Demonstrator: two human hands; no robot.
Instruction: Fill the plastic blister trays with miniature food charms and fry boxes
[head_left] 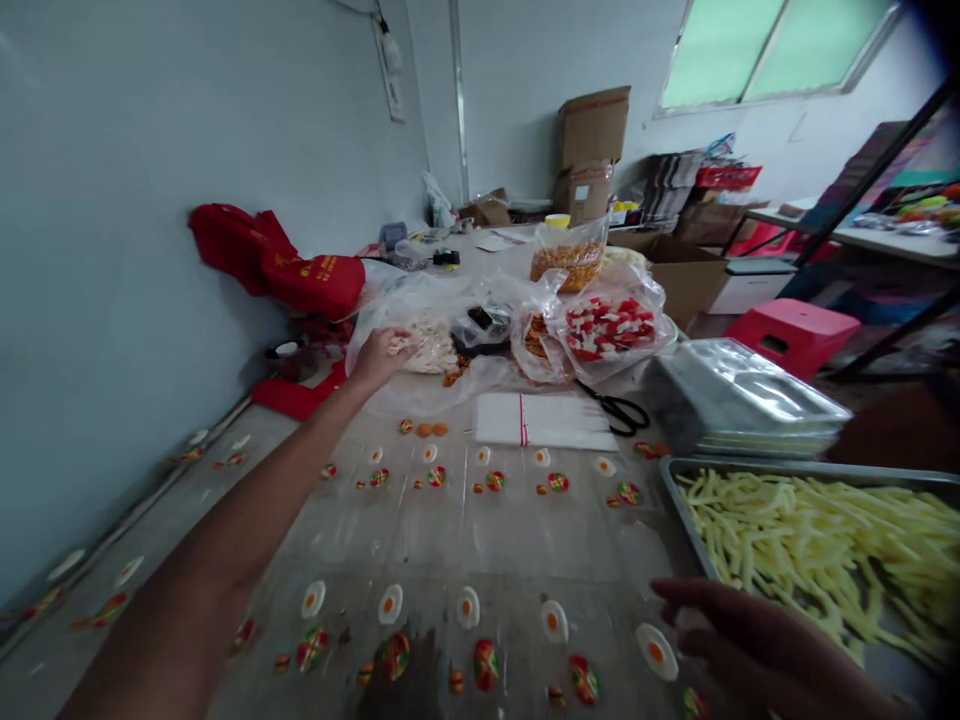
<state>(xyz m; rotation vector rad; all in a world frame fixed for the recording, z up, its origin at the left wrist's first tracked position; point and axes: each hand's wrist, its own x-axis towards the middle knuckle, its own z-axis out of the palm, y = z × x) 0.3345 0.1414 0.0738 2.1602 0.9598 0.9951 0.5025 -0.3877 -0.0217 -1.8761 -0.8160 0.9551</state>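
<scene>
My left hand (381, 357) reaches to the far side of the table, at an open clear bag of small whitish pieces (427, 347). Its fingers are closed around a few of these pieces. My right hand (724, 635) is low on the right, dim and slightly blurred, its fingers apart and nothing visible in it. Close by it lies a miniature fried egg (657, 652). Flat clear plastic pouches cover the table in rows, each with a mini fried egg (555, 621), a red-green round piece (583, 680) and a tiny burger (556, 697).
To the right, a metal tray (679, 500) holds pale yellow fry-like strips (810, 540); stacked clear plastic trays (750, 390) stand behind. Black scissors (622, 412) lie by a white bag stack (555, 420). Beyond are bags of red-white pieces (611, 327) and orange pieces (566, 270).
</scene>
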